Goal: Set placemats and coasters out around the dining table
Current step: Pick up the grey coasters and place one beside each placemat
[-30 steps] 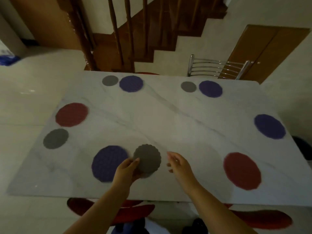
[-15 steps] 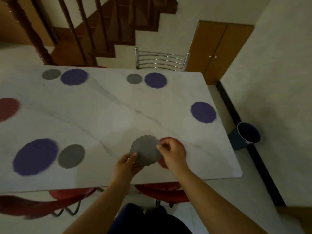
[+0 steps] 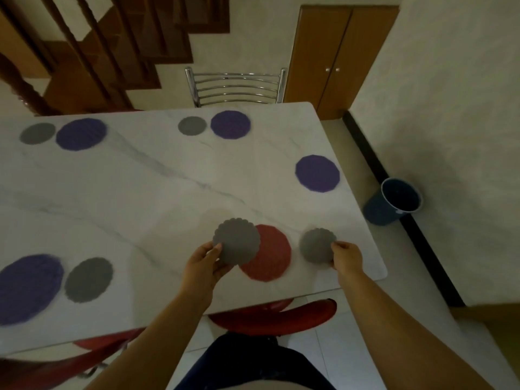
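Observation:
My left hand (image 3: 204,263) holds a grey scalloped coaster (image 3: 237,240) above the marble table (image 3: 157,192), overlapping the left edge of a red round placemat (image 3: 270,253). My right hand (image 3: 346,256) pinches a second grey coaster (image 3: 317,245) that lies low on the table just right of the red placemat. Purple placemats sit at the right end (image 3: 317,173), the far side (image 3: 230,124), the far left (image 3: 81,134) and the near left (image 3: 26,288). Grey coasters lie beside three of them (image 3: 192,125) (image 3: 37,133) (image 3: 88,280).
A chrome chair back (image 3: 235,87) stands at the table's far side. Red chair seats (image 3: 275,316) are tucked under the near edge. A dark blue bin (image 3: 394,201) stands on the floor by the right wall. Wooden stairs and a cupboard are behind.
The two hands shared one stack of grey coasters before. My right hand has drawn one coaster off to the right of the red placemat, while my left keeps the other.

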